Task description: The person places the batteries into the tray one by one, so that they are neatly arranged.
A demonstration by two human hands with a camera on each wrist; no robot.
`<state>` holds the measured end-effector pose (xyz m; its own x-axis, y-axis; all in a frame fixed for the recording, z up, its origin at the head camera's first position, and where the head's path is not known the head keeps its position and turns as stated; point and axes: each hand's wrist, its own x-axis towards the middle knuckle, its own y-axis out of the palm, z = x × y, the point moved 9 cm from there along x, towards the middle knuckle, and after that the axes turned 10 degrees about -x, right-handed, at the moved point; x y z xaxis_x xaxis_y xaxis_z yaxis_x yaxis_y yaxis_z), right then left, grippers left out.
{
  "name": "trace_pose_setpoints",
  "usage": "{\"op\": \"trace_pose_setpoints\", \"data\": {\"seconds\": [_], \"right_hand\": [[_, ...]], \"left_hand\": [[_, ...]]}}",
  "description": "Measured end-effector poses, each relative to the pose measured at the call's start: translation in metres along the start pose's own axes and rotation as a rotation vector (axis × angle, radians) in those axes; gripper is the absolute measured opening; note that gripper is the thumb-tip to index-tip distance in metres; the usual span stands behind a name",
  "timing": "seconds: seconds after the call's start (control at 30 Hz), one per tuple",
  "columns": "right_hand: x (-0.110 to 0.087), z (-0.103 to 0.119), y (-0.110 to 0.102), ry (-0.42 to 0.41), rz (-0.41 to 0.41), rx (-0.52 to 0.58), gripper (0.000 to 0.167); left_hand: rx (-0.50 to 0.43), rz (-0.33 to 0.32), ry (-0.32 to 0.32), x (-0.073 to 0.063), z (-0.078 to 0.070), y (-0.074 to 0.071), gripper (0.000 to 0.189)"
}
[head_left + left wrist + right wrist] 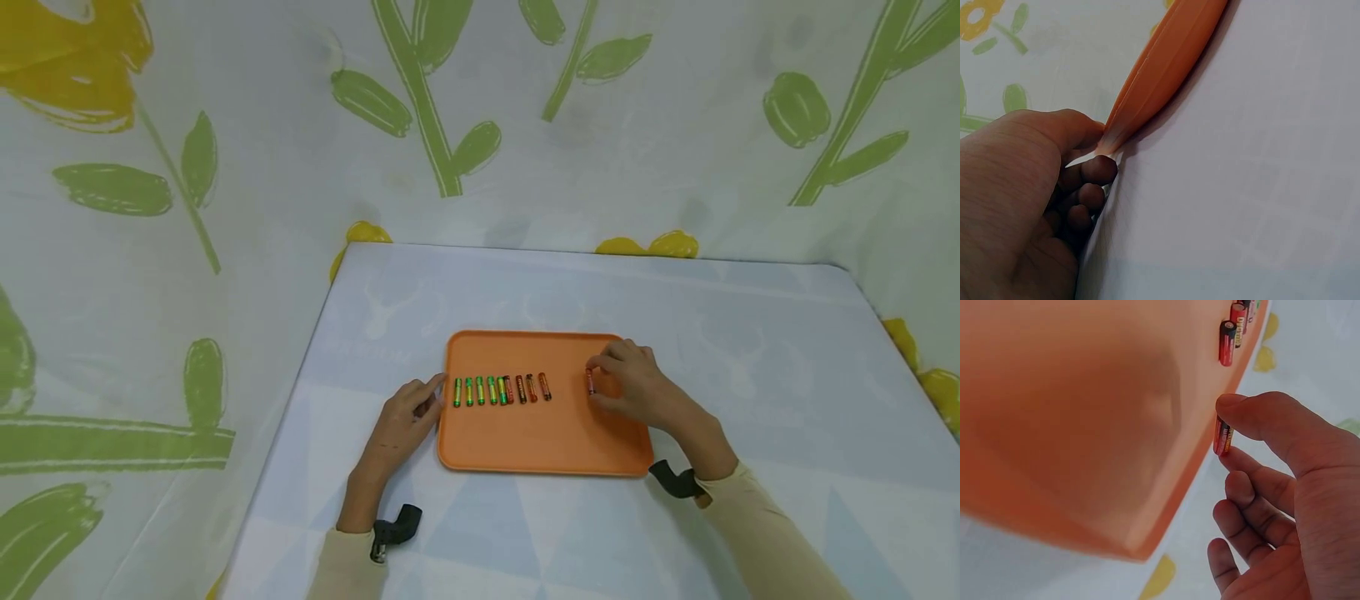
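An orange tray point(540, 446) lies on the table. On it stands a row of small batteries: several green-and-yellow ones point(481, 391) at the left, then several red-and-black ones point(521, 389). At the tray's right part, my right hand point(633, 385) pinches a red battery point(1223, 434) between thumb and index finger; its other fingers are loosely bent. This battery is apart from the row. My left hand point(401, 425) grips the tray's left rim with thumb and index finger. In the left wrist view its remaining fingers curl below the rim point(1160, 69).
The tray rests on a pale blue and white patterned tablecloth point(480, 533). A curtain point(510, 167) printed with green leaves and yellow flowers hangs behind and at the sides. Black wrist mounts point(397, 527) sit on both forearms.
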<state>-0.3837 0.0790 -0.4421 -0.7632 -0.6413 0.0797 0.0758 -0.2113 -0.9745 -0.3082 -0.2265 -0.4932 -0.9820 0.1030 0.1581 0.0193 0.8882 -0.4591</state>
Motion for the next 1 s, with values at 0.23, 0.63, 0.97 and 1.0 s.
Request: {"op": "trace_pose_setpoints", "data": {"seconds": [0.23, 0.63, 0.97, 1.0], "right_hand": [[0.006, 0.006, 0.005, -0.009, 0.006, -0.012, 0.034], [0.014, 0.016, 0.010, -0.041, 0.010, -0.002, 0.034], [0.019, 0.021, 0.016, -0.072, 0.015, -0.005, 0.036], [0.020, 0.021, 0.017, -0.075, 0.016, -0.004, 0.037]], "left_hand": [[-0.002, -0.002, 0.000, 0.000, 0.003, 0.001, 0.042], [-0.010, -0.008, 0.009, -0.001, 0.001, 0.000, 0.043], [-0.002, -0.017, 0.021, -0.001, -0.001, -0.001, 0.042], [-0.004, -0.017, 0.021, -0.001, -0.001, -0.001, 0.042]]}}
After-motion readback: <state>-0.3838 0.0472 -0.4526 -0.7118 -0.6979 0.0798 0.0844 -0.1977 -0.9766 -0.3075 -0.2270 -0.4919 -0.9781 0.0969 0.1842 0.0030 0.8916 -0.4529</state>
